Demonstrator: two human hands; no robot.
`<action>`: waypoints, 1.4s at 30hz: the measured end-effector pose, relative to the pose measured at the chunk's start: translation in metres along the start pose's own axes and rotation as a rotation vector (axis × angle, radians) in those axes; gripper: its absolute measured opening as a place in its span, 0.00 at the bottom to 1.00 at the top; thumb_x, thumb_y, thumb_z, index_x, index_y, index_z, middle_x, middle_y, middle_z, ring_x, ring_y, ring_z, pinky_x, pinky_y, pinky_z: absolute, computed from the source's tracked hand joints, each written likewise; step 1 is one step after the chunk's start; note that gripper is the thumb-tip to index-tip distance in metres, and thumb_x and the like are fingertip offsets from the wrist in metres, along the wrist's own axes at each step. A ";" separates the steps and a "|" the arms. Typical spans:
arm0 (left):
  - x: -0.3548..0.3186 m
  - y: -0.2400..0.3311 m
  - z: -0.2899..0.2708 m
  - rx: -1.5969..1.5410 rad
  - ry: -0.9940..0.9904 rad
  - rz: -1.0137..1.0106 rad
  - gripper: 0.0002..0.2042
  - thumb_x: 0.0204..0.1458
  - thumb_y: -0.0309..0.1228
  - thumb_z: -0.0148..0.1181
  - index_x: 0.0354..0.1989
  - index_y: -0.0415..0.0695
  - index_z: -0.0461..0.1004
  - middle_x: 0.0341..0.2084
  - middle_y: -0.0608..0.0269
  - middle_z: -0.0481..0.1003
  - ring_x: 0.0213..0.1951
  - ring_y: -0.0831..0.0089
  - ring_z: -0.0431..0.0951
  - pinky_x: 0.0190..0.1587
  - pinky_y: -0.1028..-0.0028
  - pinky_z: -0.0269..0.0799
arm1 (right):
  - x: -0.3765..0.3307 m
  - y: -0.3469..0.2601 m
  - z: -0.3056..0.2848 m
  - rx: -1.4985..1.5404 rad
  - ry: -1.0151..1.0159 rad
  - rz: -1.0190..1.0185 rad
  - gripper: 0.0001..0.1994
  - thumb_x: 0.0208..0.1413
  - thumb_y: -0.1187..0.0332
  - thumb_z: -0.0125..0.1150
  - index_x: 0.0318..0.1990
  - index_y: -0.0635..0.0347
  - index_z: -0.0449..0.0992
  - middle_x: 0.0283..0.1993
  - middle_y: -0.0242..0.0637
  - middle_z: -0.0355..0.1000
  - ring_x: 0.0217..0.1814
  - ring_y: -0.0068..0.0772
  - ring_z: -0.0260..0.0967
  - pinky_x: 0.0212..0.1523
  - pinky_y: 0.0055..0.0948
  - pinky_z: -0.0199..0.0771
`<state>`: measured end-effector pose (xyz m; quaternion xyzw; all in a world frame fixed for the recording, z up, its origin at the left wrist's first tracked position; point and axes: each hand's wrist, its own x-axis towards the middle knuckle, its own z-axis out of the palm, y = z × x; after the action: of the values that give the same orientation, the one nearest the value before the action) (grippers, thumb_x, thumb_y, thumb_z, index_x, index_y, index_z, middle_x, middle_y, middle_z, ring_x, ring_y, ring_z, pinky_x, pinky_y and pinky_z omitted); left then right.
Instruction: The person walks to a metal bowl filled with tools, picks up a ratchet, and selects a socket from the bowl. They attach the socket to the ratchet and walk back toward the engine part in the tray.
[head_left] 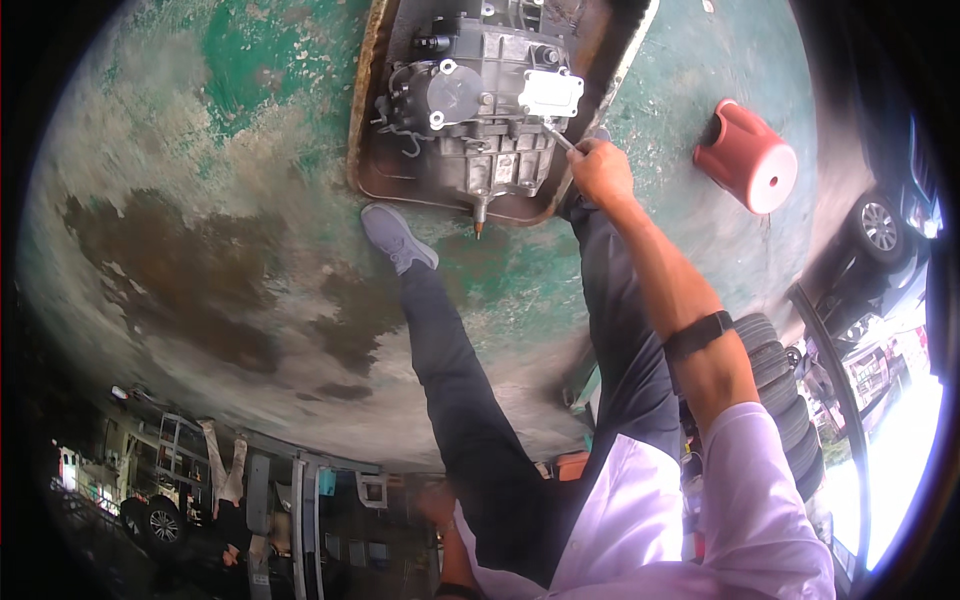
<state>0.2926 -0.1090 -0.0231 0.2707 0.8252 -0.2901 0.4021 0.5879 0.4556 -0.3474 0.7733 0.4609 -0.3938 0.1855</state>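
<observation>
A grey cast-metal gearbox (495, 110) lies in a rusty metal tray (354, 150) on the floor in front of me. On its right side sits a bright, light-coloured rectangular cover plate (551, 93) with lugs at its corners. My right hand (602, 172) is closed around a slim metal tool (560, 140). The tool's far end reaches the lower edge of that plate; its exact kind is hard to make out. My left hand (437, 503) is low beside my left thigh, in shadow, with its fingers too dim to read.
A red plastic stool (755, 165) lies on its side to the right. Stacked tyres (775, 380) stand behind my right arm, and a dark car (880, 240) is at the far right. My left shoe (395, 238) is close to the tray's near edge. Another person (228, 490) is at the lower left.
</observation>
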 end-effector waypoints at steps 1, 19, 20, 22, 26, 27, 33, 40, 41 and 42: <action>0.001 0.002 0.000 -0.089 0.013 -0.029 0.16 0.46 0.45 0.63 0.22 0.44 0.79 0.21 0.59 0.78 0.27 0.57 0.78 0.35 0.57 0.71 | 0.000 -0.002 0.001 0.000 0.017 -0.024 0.15 0.54 0.57 0.58 0.42 0.56 0.81 0.41 0.51 0.77 0.48 0.53 0.74 0.51 0.42 0.72; 0.004 0.013 -0.010 -0.076 0.151 0.141 0.06 0.46 0.29 0.63 0.26 0.40 0.81 0.23 0.50 0.79 0.29 0.51 0.80 0.30 0.61 0.75 | 0.030 0.010 -0.004 0.532 -0.235 0.301 0.12 0.54 0.65 0.61 0.24 0.63 0.77 0.19 0.28 0.67 0.19 0.18 0.59 0.19 0.24 0.56; 0.004 0.012 -0.011 -0.049 0.165 0.178 0.05 0.46 0.29 0.63 0.25 0.40 0.81 0.23 0.50 0.79 0.29 0.51 0.80 0.30 0.61 0.75 | 0.030 0.010 -0.007 0.679 -0.289 0.359 0.13 0.55 0.65 0.61 0.20 0.59 0.74 0.16 0.25 0.62 0.16 0.15 0.52 0.16 0.23 0.47; 0.005 0.011 -0.012 -0.171 0.167 0.137 0.05 0.46 0.29 0.63 0.25 0.41 0.81 0.23 0.50 0.79 0.29 0.51 0.80 0.30 0.61 0.75 | 0.030 0.007 -0.012 0.577 -0.264 0.338 0.12 0.55 0.64 0.60 0.23 0.60 0.76 0.18 0.31 0.68 0.18 0.24 0.61 0.19 0.28 0.57; 0.005 0.007 -0.011 -0.149 0.191 0.194 0.05 0.47 0.28 0.62 0.25 0.41 0.81 0.23 0.49 0.78 0.29 0.50 0.80 0.30 0.61 0.75 | 0.015 -0.001 -0.006 -0.118 0.169 -0.278 0.13 0.56 0.60 0.58 0.31 0.59 0.80 0.27 0.46 0.77 0.31 0.48 0.75 0.33 0.42 0.73; 0.004 0.007 -0.010 -0.154 0.146 0.120 0.07 0.48 0.30 0.62 0.21 0.42 0.78 0.20 0.52 0.77 0.30 0.52 0.80 0.36 0.59 0.73 | 0.012 -0.002 -0.006 -0.155 0.132 -0.244 0.13 0.56 0.59 0.57 0.34 0.58 0.80 0.30 0.48 0.77 0.35 0.51 0.75 0.38 0.44 0.73; 0.006 0.016 -0.011 -0.111 0.196 0.139 0.07 0.48 0.29 0.63 0.24 0.39 0.79 0.19 0.47 0.74 0.26 0.46 0.78 0.26 0.58 0.71 | -0.002 -0.009 -0.011 -0.022 0.065 -0.214 0.13 0.54 0.57 0.59 0.41 0.52 0.81 0.37 0.47 0.78 0.44 0.52 0.75 0.46 0.45 0.73; 0.011 0.034 -0.023 -0.254 0.173 0.102 0.13 0.50 0.31 0.61 0.15 0.39 0.75 0.12 0.52 0.72 0.18 0.54 0.74 0.44 0.59 0.68 | -0.001 -0.037 -0.014 -0.195 0.074 -0.205 0.10 0.56 0.61 0.56 0.41 0.51 0.79 0.36 0.46 0.78 0.43 0.50 0.75 0.45 0.43 0.74; 0.010 0.033 -0.024 -0.287 0.194 0.104 0.14 0.50 0.31 0.61 0.15 0.39 0.74 0.12 0.52 0.71 0.18 0.53 0.74 0.44 0.59 0.68 | -0.002 -0.037 -0.016 -0.244 0.054 -0.236 0.10 0.56 0.61 0.56 0.40 0.51 0.79 0.36 0.46 0.78 0.42 0.49 0.75 0.45 0.43 0.74; 0.009 0.033 -0.023 -0.273 0.185 0.093 0.14 0.50 0.31 0.61 0.14 0.39 0.74 0.11 0.52 0.71 0.18 0.53 0.73 0.44 0.59 0.67 | -0.001 -0.037 -0.017 -0.286 0.041 -0.277 0.10 0.55 0.62 0.56 0.40 0.52 0.79 0.35 0.46 0.78 0.42 0.49 0.75 0.44 0.43 0.74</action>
<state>0.2985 -0.0687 -0.0275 0.2769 0.8770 -0.1304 0.3703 0.5631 0.4851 -0.3326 0.6762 0.6179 -0.3301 0.2280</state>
